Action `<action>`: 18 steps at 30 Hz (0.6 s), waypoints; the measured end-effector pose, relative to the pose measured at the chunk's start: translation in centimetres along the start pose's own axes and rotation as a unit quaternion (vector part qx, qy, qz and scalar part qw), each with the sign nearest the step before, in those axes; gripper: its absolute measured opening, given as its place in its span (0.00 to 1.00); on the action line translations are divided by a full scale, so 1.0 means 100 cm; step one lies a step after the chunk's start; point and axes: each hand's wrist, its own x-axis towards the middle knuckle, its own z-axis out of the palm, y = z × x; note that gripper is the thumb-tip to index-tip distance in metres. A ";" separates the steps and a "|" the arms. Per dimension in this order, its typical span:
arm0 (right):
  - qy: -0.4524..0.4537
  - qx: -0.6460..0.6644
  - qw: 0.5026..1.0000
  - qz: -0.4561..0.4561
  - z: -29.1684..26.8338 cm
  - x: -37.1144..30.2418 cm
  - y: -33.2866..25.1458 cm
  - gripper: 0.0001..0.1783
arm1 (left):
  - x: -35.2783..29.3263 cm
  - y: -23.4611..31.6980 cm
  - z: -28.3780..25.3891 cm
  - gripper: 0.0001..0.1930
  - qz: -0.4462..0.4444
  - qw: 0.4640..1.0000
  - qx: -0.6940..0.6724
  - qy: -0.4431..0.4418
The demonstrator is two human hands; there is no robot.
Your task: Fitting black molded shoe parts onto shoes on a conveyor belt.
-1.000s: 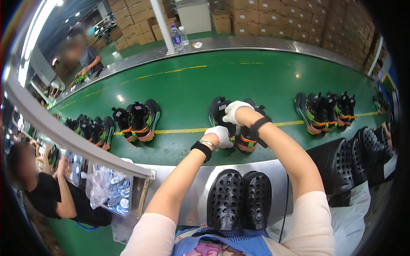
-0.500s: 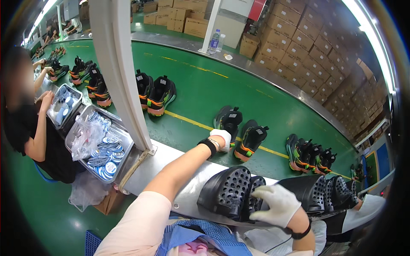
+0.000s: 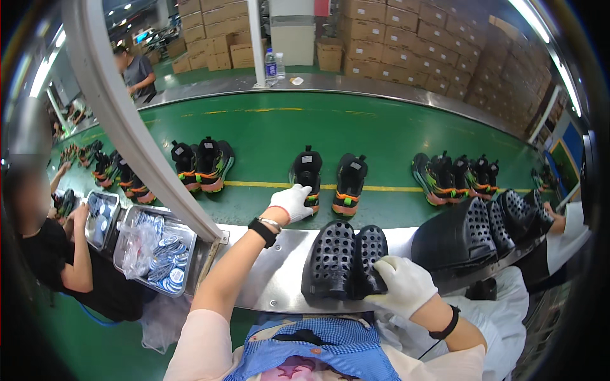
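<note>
My left hand [image 3: 291, 204], in a white glove, is closed on the near end of a black sneaker [image 3: 307, 166] with orange and green trim, on the green belt. Its mate [image 3: 349, 183] stands just to the right, untouched. On the metal ledge in front of me are two black, shoe-shaped plastic pieces full of round holes, a larger one [image 3: 333, 257] and a narrower one [image 3: 370, 254]. My gloved right hand [image 3: 406, 287] grips the near right side of the narrower piece between thumb and fingers. The fingertips of my left hand are partly hidden by the sneaker.
More black sneakers [image 3: 213, 165] stand along the green belt [image 3: 267, 140]. A white post [image 3: 133, 120] rises at the left, beside trays of round blue-and-white tags [image 3: 168, 251]. A co-worker [image 3: 57, 254] is at the left. More perforated black pieces [image 3: 454, 235] lie to the right.
My right hand has come from hovering open by the narrower perforated piece to gripping its side. My left hand stays at the same sneaker. The view has turned and levelled.
</note>
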 end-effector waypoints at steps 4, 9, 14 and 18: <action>0.019 -0.001 1.000 0.002 0.003 -0.006 0.007 0.25 | -0.018 0.016 -0.020 0.29 0.019 0.999 -0.007 0.041; 0.046 0.049 0.997 -0.026 0.006 -0.010 0.012 0.26 | -0.024 0.025 -0.034 0.25 0.080 0.992 -0.059 0.078; 0.010 0.049 0.999 0.000 0.007 -0.002 0.013 0.32 | -0.023 0.036 -0.032 0.23 0.130 0.986 -0.067 0.075; -0.044 0.063 0.997 0.016 -0.005 0.000 0.015 0.34 | -0.027 0.046 -0.038 0.21 0.141 0.984 -0.106 0.034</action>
